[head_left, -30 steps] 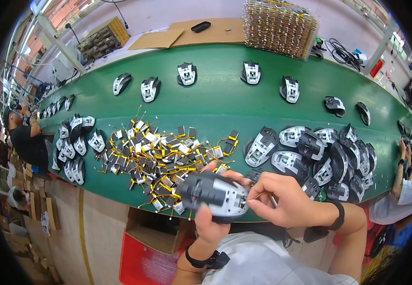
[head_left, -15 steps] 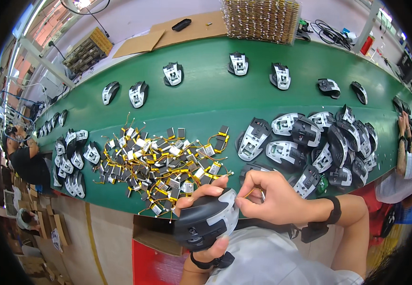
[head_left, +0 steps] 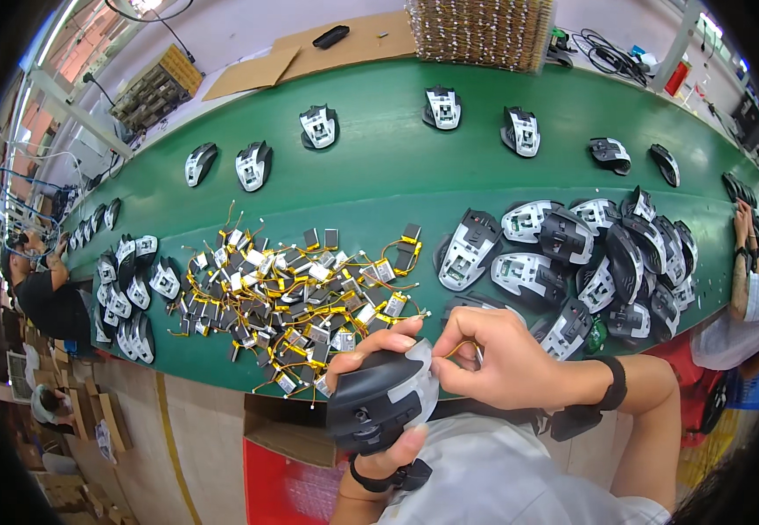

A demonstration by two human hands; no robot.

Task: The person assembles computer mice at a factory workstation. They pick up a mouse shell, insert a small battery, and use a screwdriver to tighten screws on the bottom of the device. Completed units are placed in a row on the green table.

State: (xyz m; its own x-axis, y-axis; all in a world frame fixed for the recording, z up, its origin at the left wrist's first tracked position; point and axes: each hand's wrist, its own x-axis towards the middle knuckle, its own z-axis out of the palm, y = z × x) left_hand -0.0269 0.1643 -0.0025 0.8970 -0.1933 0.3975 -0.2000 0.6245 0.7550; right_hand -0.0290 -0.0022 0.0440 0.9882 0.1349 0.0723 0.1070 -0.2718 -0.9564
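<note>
A black and silver computer mouse [head_left: 377,398] is gripped in my left hand [head_left: 397,448], fingers over its top edge and thumb below. My right hand [head_left: 502,359] is closed in a pinch at the silver end of the mouse, and a thin yellow-orange wire [head_left: 464,349] shows between its fingers. Where that wire leads is hidden by the fingers. Just beyond my left hand spreads a heap of small battery packs [head_left: 309,297] with yellow tape and thin wires. A pile of mice [head_left: 611,254], several with open silver undersides, lies beyond my right hand.
Several mice [head_left: 319,128] stand spaced along the far strip of the green bench [head_left: 379,175]. A smaller mouse pile [head_left: 130,297] lies left. Behind are a tray of small parts [head_left: 480,35] and cardboard [head_left: 344,48]. Co-workers sit at left [head_left: 51,297] and right [head_left: 747,262].
My hands stay together at the mouse, which has turned and shifted very slightly. My right fingertips moved a little along its silver end. The bench shifts slightly in view.
</note>
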